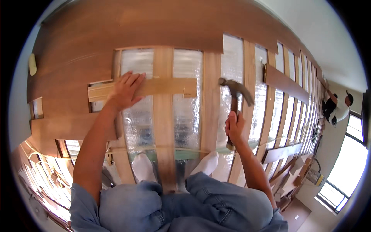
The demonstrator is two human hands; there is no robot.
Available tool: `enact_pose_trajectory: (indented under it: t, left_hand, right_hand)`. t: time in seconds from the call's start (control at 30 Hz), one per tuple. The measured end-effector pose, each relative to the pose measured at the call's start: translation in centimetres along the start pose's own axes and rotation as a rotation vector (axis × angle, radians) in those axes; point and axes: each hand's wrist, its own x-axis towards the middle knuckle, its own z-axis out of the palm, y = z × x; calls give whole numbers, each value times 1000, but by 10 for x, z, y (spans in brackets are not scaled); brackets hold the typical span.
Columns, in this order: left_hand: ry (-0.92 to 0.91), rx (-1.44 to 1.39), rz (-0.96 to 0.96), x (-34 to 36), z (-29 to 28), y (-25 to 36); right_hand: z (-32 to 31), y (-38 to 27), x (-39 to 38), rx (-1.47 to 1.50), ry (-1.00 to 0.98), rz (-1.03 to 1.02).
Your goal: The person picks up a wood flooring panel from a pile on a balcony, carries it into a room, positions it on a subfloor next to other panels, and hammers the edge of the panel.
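Note:
My right hand [234,124] is wrapped around the handle of a claw hammer [236,88], its metal head raised above the joists. Flat on a light wooden plank [166,86] lies my left hand [126,91], fingers stretched out. The plank runs left to right across the pale wooden joists [163,123]. Its left end sits in a notch between brown floorboards [73,83], partly covered by my hand. Silvery foil sheeting [138,116] shows between the joists.
My white-socked feet [143,167] rest near a thin pale cord [181,149] stretched across the joists. A loose brown board [286,83] lies to the right. Another person [340,108] is at the far right, near a bright window [348,162]. Boards are piled at lower right.

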Motion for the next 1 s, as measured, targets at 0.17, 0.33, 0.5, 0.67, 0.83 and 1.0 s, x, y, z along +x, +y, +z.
enact_pose_trajectory:
  t: [0.17,0.33,0.5,0.67,0.83,1.0]
  left_hand:
    - [8,-36,-1,0,-2,3]
    - [2,-8,-8,1,-7,2]
    - [11,-28,5,-1,-5,3]
    - [32,-25,23,-2,-6,3]
    - [31,0,28,-2,-5,3]
    - [2,41,16,-3,-1,3]
  right_hand:
    - [9,17,0,-325,141,-209]
    - [-7,16,9,120,-23,202]
    - [-37,-1,-6,388,-78,-54]
    - [-72,-37,-12,816,92,-80]
    - [-32,-54,19,975,345,-30]
    - [22,-45,28,534,-344,381]
